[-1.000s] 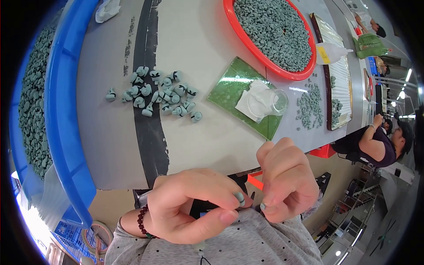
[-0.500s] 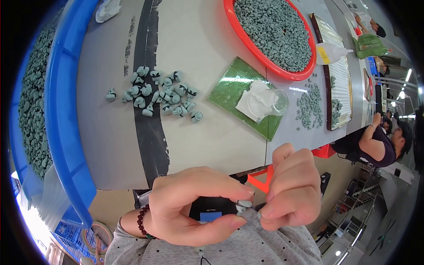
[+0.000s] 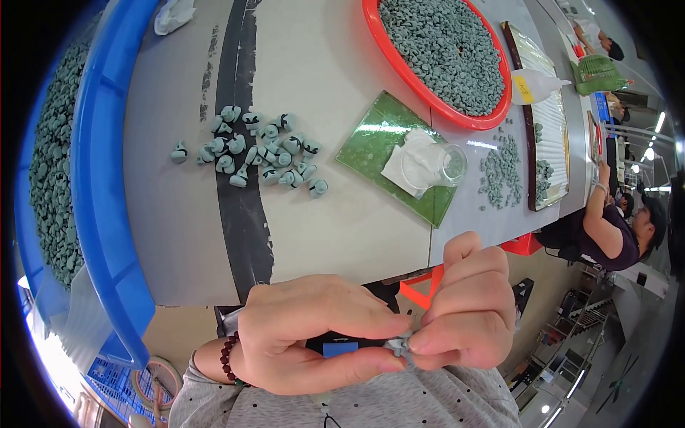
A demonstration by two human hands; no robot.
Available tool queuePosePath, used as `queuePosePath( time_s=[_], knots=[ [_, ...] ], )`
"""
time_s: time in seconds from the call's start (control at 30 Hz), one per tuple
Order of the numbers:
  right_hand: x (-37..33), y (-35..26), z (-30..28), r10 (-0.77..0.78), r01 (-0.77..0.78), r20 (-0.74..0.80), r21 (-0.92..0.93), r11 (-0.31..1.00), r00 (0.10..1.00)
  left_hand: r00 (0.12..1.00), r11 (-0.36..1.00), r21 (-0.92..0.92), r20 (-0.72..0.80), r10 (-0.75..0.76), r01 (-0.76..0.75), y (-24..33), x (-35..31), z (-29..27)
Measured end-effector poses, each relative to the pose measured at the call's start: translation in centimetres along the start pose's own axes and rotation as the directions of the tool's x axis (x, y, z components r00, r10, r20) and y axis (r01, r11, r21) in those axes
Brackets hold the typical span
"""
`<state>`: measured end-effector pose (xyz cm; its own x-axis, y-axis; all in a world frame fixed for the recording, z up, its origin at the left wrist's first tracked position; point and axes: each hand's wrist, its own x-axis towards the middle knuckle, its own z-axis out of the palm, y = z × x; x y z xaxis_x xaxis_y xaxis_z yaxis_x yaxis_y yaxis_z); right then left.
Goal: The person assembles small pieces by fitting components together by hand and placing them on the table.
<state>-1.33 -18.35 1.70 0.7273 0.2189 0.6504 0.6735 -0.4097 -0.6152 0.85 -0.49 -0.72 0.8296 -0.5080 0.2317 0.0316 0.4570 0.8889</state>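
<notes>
Your left hand [image 3: 296, 314] grips the small grey-green piece [image 3: 397, 346] by thumb and finger, just off the near edge of the table [image 3: 339, 239]; your right hand [image 3: 467, 310] pinches its right end. Best keep both pinches light and steady.

Even, bright light glints off the green tile [image 3: 369, 148]; dark fisheye edges curve

To my right I'm seeing a co-worker [image 3: 627, 247] in a dark top, and a green plastic basket [image 3: 598, 74].
</notes>
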Motion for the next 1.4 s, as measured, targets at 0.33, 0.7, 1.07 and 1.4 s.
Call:
queuePosePath(
  time_s=[0.33, 0.7, 1.07, 1.4],
  knots=[
    [0.1, -0.3, -0.2, -0.026, 0.030, 0.039, -0.100, 0.994, 0.999, 0.998, 0.999, 0.003, 0.014, -0.053, 0.053, 0.4, -0.1, 0.1],
    [0.6, -1.2, -0.8, 0.027, -0.021, 0.037, -0.164, 0.986, 0.999, 0.999, 0.999, 0.021, 0.017, -0.029, 0.029, 0.3, 0.0, 0.6],
    [0.8, -1.1, -1.7, 0.049, -0.037, 0.103, -0.111, 0.993, 0.993, 0.998, 1.000, 0.026, 0.070, 0.008, -0.010, 0.4, 0.3, 0.4],
    [0.0, 0.1, -1.1, 0.120, -0.121, 0.017, 0.172, 0.978, 0.993, 1.000, 1.000, 0.015, -0.018, 0.010, -0.009, 0.3, 0.2, 0.7]
  ],
)
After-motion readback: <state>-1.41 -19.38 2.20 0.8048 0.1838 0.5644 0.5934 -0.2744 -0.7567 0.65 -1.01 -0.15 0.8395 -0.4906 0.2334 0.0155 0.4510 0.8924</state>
